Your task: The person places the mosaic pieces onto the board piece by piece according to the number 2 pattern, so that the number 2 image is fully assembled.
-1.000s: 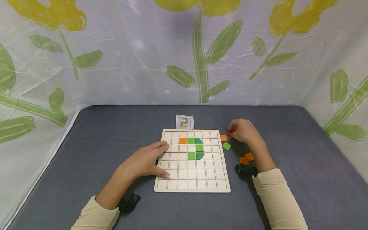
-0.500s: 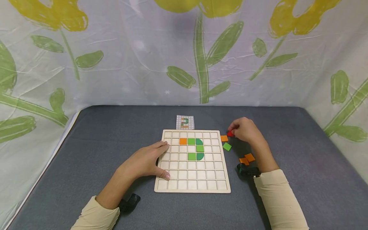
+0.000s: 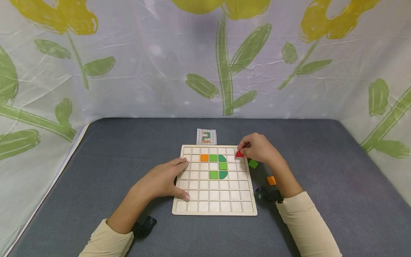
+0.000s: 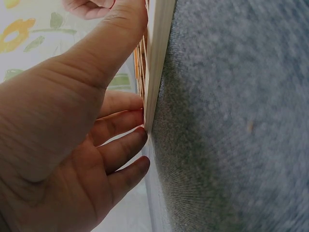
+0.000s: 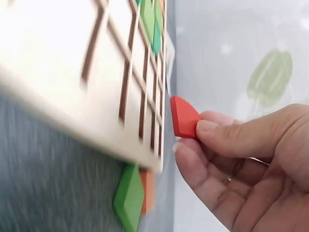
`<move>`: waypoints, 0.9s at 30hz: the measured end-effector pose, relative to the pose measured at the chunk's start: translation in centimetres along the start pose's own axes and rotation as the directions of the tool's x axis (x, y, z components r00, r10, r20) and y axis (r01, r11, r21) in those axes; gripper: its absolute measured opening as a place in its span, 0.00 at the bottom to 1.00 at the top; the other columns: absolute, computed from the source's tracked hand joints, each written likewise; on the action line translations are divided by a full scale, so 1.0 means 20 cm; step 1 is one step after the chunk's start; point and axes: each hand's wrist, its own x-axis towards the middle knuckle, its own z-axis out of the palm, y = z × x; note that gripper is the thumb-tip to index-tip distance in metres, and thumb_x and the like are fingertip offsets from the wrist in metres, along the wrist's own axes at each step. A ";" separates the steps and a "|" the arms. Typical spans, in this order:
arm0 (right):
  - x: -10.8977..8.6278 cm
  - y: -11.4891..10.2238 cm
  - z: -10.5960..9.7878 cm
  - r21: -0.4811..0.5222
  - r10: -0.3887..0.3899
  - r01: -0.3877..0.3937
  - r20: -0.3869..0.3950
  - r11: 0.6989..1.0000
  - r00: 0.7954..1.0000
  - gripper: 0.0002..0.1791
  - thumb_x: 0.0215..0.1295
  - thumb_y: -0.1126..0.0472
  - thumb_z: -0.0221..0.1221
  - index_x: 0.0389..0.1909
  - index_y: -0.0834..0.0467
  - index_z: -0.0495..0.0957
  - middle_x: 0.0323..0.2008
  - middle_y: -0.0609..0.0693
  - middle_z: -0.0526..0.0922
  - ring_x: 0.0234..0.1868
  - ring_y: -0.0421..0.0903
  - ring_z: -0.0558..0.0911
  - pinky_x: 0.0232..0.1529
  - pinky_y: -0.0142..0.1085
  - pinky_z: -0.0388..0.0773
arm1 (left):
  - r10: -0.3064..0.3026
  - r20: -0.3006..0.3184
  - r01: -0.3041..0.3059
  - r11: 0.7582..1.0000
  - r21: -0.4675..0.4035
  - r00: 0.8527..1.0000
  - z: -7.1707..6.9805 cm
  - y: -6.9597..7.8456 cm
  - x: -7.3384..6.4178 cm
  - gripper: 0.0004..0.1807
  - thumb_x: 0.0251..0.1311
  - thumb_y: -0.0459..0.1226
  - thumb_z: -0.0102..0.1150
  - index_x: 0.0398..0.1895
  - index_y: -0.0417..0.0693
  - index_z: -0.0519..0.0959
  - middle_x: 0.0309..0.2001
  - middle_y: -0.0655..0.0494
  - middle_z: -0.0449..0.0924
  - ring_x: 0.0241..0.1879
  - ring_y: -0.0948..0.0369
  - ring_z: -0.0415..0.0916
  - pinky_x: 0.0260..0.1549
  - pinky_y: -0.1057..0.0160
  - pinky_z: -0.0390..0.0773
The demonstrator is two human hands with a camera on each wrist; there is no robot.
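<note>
A pale wooden grid board lies on the grey table, with orange, light green and dark green tiles set in its upper cells. My left hand rests along its left edge, thumb on the surface and fingers spread straight; in the left wrist view the fingertips touch the board's side. Above the board's upper right corner, my right hand pinches a red quarter-round tile between thumb and fingers. The right wrist view shows that tile lifted clear of the board.
A green square tile lies just off the board's right edge, an orange one beside it. Another orange tile is under the right forearm. A small printed pattern card lies behind the board. A flower-printed curtain surrounds the table.
My right hand has picked up the red tile from the table right of the board and carried it left, over the board's upper right corner. The left hand stays put.
</note>
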 end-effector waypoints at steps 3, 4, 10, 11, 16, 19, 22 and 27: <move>0.00 -0.05 0.04 0.006 -0.026 0.026 0.029 1.000 0.999 0.06 0.65 0.74 0.59 0.35 0.64 0.85 0.33 0.53 0.85 0.29 0.47 0.80 0.31 0.38 0.76 | -0.003 0.004 0.003 1.000 0.000 1.000 0.00 0.00 0.00 0.60 0.39 0.61 0.79 0.72 0.36 0.66 0.71 0.43 0.65 0.68 0.48 0.67 0.61 0.48 0.70; 0.00 -0.06 0.05 0.011 -0.032 0.031 0.042 0.999 0.999 0.06 0.65 0.74 0.60 0.35 0.64 0.85 0.33 0.53 0.85 0.29 0.47 0.80 0.31 0.38 0.76 | -0.004 0.005 0.004 1.000 -0.001 1.000 0.00 0.00 0.00 0.60 0.39 0.61 0.79 0.72 0.36 0.66 0.71 0.43 0.65 0.68 0.48 0.67 0.61 0.48 0.70; -0.01 -0.15 0.14 0.035 -0.085 0.082 0.109 0.996 0.990 0.08 0.64 0.74 0.61 0.31 0.60 0.86 0.31 0.48 0.85 0.27 0.45 0.80 0.30 0.37 0.76 | -0.007 0.006 0.007 1.000 -0.001 1.000 0.00 0.00 0.00 0.60 0.39 0.61 0.78 0.72 0.36 0.66 0.71 0.43 0.65 0.68 0.48 0.67 0.61 0.47 0.70; -0.01 -0.16 0.16 0.029 -0.109 0.106 0.115 0.994 0.987 0.09 0.63 0.75 0.61 0.31 0.60 0.86 0.31 0.48 0.85 0.28 0.44 0.80 0.30 0.36 0.76 | -0.008 0.007 0.008 1.000 0.000 1.000 0.01 0.00 0.00 0.60 0.39 0.61 0.78 0.72 0.36 0.66 0.72 0.43 0.65 0.68 0.48 0.67 0.61 0.47 0.70; -0.02 -0.23 0.24 0.015 -0.189 0.189 0.143 0.982 0.971 0.11 0.61 0.76 0.61 0.28 0.58 0.86 0.29 0.47 0.85 0.27 0.43 0.76 0.29 0.34 0.73 | -0.025 0.024 0.025 1.000 0.002 0.999 0.00 0.00 0.00 0.60 0.39 0.61 0.78 0.72 0.36 0.66 0.72 0.42 0.64 0.69 0.48 0.65 0.62 0.47 0.69; -0.03 -0.26 0.27 0.007 -0.212 0.214 0.153 0.977 0.965 0.12 0.62 0.76 0.60 0.28 0.57 0.85 0.28 0.46 0.84 0.27 0.43 0.75 0.28 0.34 0.73 | -0.035 0.029 0.035 0.999 0.001 0.999 0.00 0.01 0.01 0.60 0.39 0.62 0.78 0.72 0.36 0.66 0.72 0.42 0.64 0.69 0.48 0.65 0.63 0.47 0.69; -0.03 -0.29 0.30 -0.013 -0.254 0.257 0.132 0.966 0.958 0.12 0.61 0.76 0.60 0.27 0.58 0.85 0.27 0.45 0.84 0.28 0.42 0.76 0.30 0.34 0.75 | -0.047 0.033 0.047 0.999 0.002 0.998 0.00 0.01 0.01 0.61 0.39 0.62 0.78 0.73 0.37 0.66 0.72 0.42 0.63 0.69 0.48 0.64 0.63 0.47 0.68; -0.04 -0.32 0.34 -0.052 -0.315 0.318 0.069 0.947 0.947 0.10 0.59 0.77 0.62 0.28 0.59 0.85 0.28 0.46 0.84 0.32 0.40 0.79 0.35 0.33 0.77 | -0.051 0.033 0.051 0.999 0.003 0.998 0.00 0.01 0.01 0.61 0.38 0.62 0.78 0.73 0.37 0.66 0.72 0.43 0.63 0.69 0.48 0.64 0.63 0.47 0.68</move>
